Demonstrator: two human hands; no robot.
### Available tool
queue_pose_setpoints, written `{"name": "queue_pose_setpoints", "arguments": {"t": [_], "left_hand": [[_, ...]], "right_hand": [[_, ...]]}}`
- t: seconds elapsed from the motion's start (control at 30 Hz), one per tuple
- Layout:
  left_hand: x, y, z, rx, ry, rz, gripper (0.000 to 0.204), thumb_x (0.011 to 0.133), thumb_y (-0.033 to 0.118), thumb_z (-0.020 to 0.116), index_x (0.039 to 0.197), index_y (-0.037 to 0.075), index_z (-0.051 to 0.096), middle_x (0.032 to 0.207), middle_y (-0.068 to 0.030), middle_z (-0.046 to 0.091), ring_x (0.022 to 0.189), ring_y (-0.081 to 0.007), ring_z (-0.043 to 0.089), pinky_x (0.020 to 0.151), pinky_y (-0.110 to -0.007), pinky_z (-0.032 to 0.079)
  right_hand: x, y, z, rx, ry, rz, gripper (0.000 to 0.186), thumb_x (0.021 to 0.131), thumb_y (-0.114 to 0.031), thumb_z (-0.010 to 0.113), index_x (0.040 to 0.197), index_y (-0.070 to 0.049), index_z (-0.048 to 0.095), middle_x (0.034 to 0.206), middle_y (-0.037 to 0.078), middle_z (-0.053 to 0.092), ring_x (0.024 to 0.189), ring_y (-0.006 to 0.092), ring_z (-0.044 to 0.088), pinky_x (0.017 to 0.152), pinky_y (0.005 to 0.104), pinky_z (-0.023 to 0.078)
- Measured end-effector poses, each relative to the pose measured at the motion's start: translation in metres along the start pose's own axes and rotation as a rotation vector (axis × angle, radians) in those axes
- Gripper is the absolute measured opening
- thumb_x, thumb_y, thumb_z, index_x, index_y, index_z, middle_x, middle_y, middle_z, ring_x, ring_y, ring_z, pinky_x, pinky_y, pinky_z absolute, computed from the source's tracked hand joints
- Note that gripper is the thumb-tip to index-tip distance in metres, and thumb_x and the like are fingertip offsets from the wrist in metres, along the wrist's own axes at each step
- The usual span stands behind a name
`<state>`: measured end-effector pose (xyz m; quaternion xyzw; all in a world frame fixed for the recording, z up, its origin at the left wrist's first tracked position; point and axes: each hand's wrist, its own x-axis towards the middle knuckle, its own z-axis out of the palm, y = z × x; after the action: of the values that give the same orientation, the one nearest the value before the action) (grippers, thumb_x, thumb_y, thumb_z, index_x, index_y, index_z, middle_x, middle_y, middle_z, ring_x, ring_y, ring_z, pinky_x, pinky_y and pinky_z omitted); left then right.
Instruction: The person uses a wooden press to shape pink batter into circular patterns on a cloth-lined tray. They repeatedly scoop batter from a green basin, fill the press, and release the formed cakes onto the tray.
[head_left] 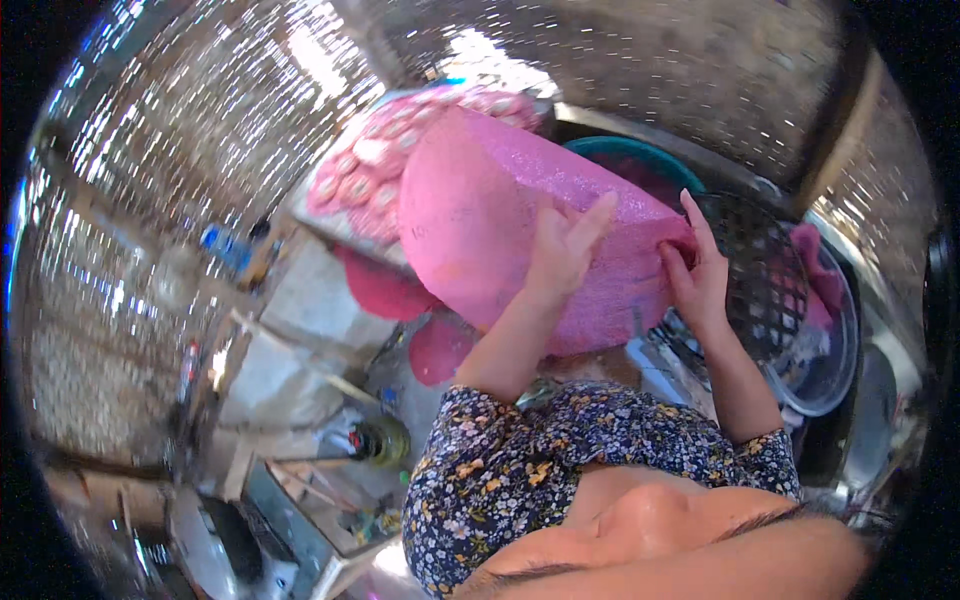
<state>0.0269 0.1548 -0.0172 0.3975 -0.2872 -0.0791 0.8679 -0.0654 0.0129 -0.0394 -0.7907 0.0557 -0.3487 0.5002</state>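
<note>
A large pink sheet (460,220), rounded at the left with a glittery fold along the top, spans the middle of the view. My left hand (565,245) is over it, fingers apart, some bent against the surface. My right hand (700,270) grips the sheet's right edge between thumb and curled fingers, its index finger raised. Behind the sheet lies a pile of pink pieces with pale centres (355,170). Red-pink rounded pieces (375,290) show below the sheet at the left.
A teal basin (675,160) sits behind the sheet. At the right are a black lattice basket (760,250) and a pale plastic tub (820,385) with pink material. A bottle-like container (380,440), a wooden-framed box (290,510) and woven walls (120,300) are at the left.
</note>
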Motion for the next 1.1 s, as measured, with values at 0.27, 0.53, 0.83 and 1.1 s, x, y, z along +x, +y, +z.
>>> {"name": "queue_pose_setpoints", "arguments": {"t": [0.27, 0.53, 0.83, 1.1], "left_hand": [[0.013, -0.020, 0.018, -0.036, -0.248, -0.079, 0.068, 0.089, 0.014, 0.048, 0.140, 0.013, 0.002, 0.112, -0.0177, 0.048, 0.093, -0.0293, 0.057, 0.076, -0.040, 0.051], [-0.013, -0.029, -0.026, 0.092, -0.008, -0.190, 0.064, 0.088, 0.012, 0.049, 0.139, 0.013, 0.011, 0.104, -0.0126, 0.053, 0.084, -0.0239, 0.060, 0.073, -0.036, 0.051], [-0.025, -0.029, -0.064, 0.167, 0.054, -0.230, 0.057, 0.088, 0.010, 0.050, 0.137, 0.012, 0.020, 0.099, -0.0103, 0.055, 0.081, -0.0202, 0.060, 0.071, -0.032, 0.051], [-0.026, -0.041, -0.064, 0.175, 0.068, -0.293, 0.053, 0.088, 0.009, 0.049, 0.135, 0.008, 0.024, 0.092, -0.0085, 0.058, 0.078, -0.0183, 0.061, 0.069, -0.030, 0.051]], "right_hand": [[-0.020, 0.115, -0.165, -0.243, 0.381, 0.215, 0.058, 0.071, -0.002, 0.063, 0.125, -0.005, 0.044, 0.117, 0.016, 0.054, 0.104, 0.0228, 0.055, 0.087, 0.0307, 0.043], [-0.099, 0.140, -0.229, -0.681, 0.419, 0.515, 0.068, 0.068, -0.003, 0.063, 0.131, -0.014, 0.038, 0.119, 0.019, 0.051, 0.104, 0.0320, 0.054, 0.086, 0.0361, 0.044], [-0.114, 0.152, -0.232, -0.637, 0.510, 0.385, 0.068, 0.070, -0.003, 0.064, 0.131, -0.019, 0.038, 0.093, 0.018, 0.061, 0.082, 0.0324, 0.060, 0.073, 0.0393, 0.047], [-0.097, 0.123, -0.219, -0.576, 0.625, 0.375, 0.056, 0.074, -0.007, 0.063, 0.126, -0.017, 0.046, 0.093, 0.017, 0.062, 0.082, 0.0306, 0.061, 0.072, 0.0367, 0.047]]}}
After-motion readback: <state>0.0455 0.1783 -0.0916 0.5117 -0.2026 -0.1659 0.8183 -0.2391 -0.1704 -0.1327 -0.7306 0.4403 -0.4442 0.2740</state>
